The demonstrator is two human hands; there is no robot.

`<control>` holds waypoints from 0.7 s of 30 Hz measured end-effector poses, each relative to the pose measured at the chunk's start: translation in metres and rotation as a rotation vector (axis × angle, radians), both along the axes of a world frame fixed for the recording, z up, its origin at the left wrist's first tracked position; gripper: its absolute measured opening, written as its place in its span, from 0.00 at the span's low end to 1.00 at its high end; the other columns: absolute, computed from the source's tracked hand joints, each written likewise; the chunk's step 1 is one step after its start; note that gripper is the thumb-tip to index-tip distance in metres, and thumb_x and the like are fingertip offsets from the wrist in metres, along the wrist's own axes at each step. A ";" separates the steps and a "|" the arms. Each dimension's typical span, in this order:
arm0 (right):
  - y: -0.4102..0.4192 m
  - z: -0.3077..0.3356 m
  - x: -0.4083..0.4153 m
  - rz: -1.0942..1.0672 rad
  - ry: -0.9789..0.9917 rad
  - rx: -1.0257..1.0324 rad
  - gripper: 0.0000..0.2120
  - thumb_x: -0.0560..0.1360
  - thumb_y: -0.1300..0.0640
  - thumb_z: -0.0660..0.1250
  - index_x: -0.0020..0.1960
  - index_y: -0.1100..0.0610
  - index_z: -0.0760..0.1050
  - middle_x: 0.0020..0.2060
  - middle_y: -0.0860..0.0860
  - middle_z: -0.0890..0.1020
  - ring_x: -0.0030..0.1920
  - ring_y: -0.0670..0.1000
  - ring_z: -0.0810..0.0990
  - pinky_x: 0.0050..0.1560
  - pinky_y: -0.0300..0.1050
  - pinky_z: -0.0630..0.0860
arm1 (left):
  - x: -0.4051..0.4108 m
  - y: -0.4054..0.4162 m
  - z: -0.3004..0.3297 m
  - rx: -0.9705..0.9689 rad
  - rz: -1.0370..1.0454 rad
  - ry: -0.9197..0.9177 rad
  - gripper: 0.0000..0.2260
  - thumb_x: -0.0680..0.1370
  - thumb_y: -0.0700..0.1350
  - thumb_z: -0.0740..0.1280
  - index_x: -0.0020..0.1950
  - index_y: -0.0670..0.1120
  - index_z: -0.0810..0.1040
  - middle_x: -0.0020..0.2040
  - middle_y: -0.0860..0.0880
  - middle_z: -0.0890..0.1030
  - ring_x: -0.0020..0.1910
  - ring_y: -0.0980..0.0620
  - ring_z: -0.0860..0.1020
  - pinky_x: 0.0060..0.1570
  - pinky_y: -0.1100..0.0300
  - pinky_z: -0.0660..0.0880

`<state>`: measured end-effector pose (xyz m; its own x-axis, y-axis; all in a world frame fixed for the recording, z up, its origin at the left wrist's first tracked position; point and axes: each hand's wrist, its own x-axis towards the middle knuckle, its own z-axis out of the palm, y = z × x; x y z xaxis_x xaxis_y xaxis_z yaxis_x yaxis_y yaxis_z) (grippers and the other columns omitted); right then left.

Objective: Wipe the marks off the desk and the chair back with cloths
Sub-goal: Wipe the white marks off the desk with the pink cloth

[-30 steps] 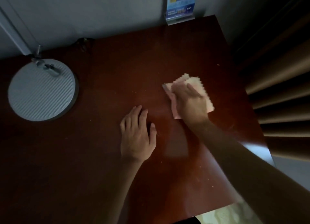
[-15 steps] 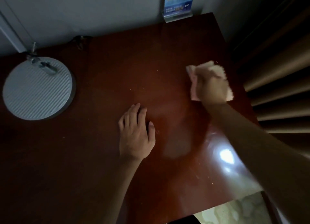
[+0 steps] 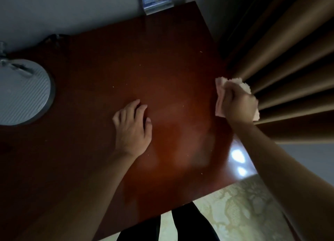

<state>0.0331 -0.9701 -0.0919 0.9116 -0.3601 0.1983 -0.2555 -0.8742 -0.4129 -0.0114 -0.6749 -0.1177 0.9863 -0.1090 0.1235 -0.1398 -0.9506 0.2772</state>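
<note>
Right hand slid cloth to desk edge, gripping it; left hand flat.

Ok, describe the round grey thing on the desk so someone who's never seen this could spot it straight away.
Start at the dark red-brown desk and go to its far left side, near the wall. The grey disc lies flat there, well left of the left hand, with a metal fitting at its back edge. It is the only round, pale, ribbed thing on the desk.

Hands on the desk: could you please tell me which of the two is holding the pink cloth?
The right hand, at the desk's curtain-side edge, grips the pink cloth; the left hand rests flat and bare.
</note>
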 end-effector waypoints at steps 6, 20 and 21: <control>0.071 0.008 -0.022 0.381 -0.017 0.097 0.12 0.79 0.51 0.60 0.52 0.54 0.82 0.47 0.55 0.85 0.46 0.56 0.84 0.45 0.49 0.80 | -0.008 -0.030 0.000 0.017 -0.085 0.019 0.17 0.78 0.47 0.62 0.66 0.44 0.75 0.69 0.43 0.73 0.68 0.44 0.70 0.66 0.45 0.62; 0.077 -0.017 -0.015 0.412 0.144 -0.056 0.13 0.79 0.53 0.62 0.58 0.58 0.79 0.69 0.56 0.74 0.70 0.56 0.71 0.66 0.54 0.72 | -0.011 -0.040 -0.003 0.010 -0.022 0.043 0.18 0.80 0.49 0.59 0.66 0.43 0.75 0.69 0.43 0.74 0.70 0.44 0.70 0.67 0.46 0.63; 0.079 -0.019 -0.020 0.433 0.110 -0.049 0.13 0.79 0.54 0.63 0.59 0.58 0.79 0.67 0.56 0.76 0.70 0.56 0.72 0.68 0.55 0.71 | -0.010 -0.040 -0.003 0.012 -0.018 0.048 0.18 0.80 0.50 0.59 0.66 0.43 0.75 0.69 0.43 0.74 0.70 0.44 0.70 0.67 0.46 0.63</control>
